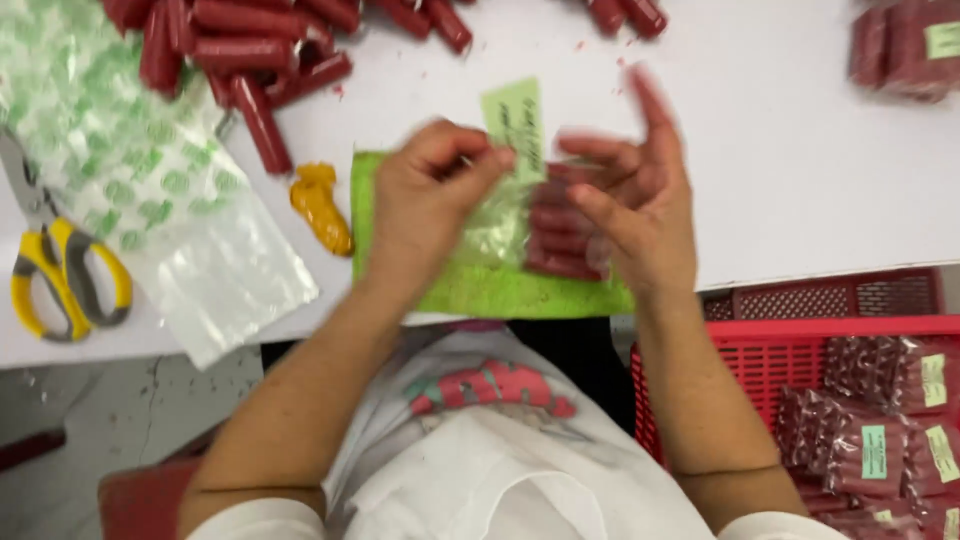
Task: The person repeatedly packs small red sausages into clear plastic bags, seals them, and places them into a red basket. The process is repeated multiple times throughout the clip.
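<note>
I take the green cloth (480,285) on the white table (780,170) as my landmark. On top of it lies a clear bag (545,225) packed with red sausages, a pale green label (516,120) at its mouth just beyond the cloth's far edge. My left hand (425,205) has its grip pinched shut on the bag's top edge right under the label. My right hand (635,195) is spread, fingers loose and blurred, palm against the bag's right side, holding nothing that I can make out.

To do this well, I judge the pinch should stay close to the label so the mouth lies flat, while the right hand steadies the sausages low in the bag and keeps them off the seal line.

Left of the cloth lies a yellow scrap (320,205), further left a stack of printed bags (140,190) and yellow-handled scissors (60,270). Loose sausages (240,55) lie beyond the cloth; a red basket (800,370) of packed bags sits below its right corner.
</note>
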